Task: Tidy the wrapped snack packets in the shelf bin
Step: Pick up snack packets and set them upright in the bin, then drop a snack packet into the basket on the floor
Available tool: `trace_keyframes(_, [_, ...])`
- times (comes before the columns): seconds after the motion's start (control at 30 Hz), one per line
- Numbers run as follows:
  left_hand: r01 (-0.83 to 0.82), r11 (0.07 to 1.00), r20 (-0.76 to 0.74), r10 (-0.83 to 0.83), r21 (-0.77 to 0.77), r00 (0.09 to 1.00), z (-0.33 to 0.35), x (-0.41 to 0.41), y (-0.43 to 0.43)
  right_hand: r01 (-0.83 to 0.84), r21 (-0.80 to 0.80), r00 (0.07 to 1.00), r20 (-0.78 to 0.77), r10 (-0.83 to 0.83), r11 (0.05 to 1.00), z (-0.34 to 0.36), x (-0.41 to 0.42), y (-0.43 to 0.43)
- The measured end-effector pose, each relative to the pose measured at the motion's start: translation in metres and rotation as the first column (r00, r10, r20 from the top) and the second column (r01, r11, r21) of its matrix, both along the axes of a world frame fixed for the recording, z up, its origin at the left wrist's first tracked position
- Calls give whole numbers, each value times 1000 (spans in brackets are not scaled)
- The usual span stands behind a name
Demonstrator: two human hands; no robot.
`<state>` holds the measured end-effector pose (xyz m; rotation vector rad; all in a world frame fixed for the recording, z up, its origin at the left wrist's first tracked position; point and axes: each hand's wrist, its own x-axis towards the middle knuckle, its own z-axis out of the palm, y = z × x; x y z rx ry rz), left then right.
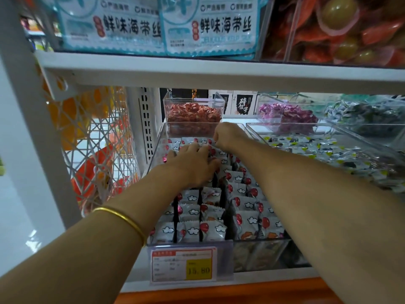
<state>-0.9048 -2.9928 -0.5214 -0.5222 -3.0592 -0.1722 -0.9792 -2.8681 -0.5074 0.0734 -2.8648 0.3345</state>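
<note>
Now: both hands deep at the bin's back rows

Balloon-print snack packets (247, 227) stand in rows running front to back in the clear shelf bin (252, 240). The left hand (192, 165) lies flat, fingers straight, pressing the far rows. The right hand (228, 134), nearer the back wall, curls its fingers onto the last packets; whether they pinch one I cannot tell.

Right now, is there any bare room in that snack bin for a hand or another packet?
Hardly. The balloon-print packets fill the bin front to back; only narrow dark gaps between rows. Barer: the white back end of the neighbouring bin, before the purple sweets.
</note>
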Motion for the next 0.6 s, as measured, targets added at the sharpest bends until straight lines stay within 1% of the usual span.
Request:
trace_keyframes(0.07, [0,1000,5,0,12,1000,2,2,1,11,-35,998,-59,-13,999,2,2,1])
trace_keyframes(0.2, [-16,991,-37,21,133,999,11,13,2,-2,-123,982,-187,-21,992,24,18,4])
trace_keyframes(0.27, [-13,976,-57,26,217,998,17,24,1,-17,-219,957,-287,-48,976,34,37,8])
trace_keyframes(0.3, [-4,959,-68,25,285,997,20,31,-1,-41,-280,939,-339,-59,959,37,50,10])
trace_keyframes(0.37, [25,902,-108,24,431,994,25,49,-3,-129,-422,915,-399,-55,897,39,79,15])
trace_keyframes(0.43, [45,844,-144,39,534,989,27,69,-5,-221,-567,908,-416,-45,793,35,114,16])
trace_keyframes(0.47, [54,821,-153,42,569,987,27,80,-5,-251,-615,904,-425,-47,747,33,132,16])
trace_keyframes(0.53, [82,794,-178,33,603,984,23,102,-7,-294,-651,897,-440,-32,700,25,163,15])
trace_keyframes(0.6, [126,802,-224,9,583,975,20,120,-10,-322,-683,903,-430,-4,656,17,189,14])
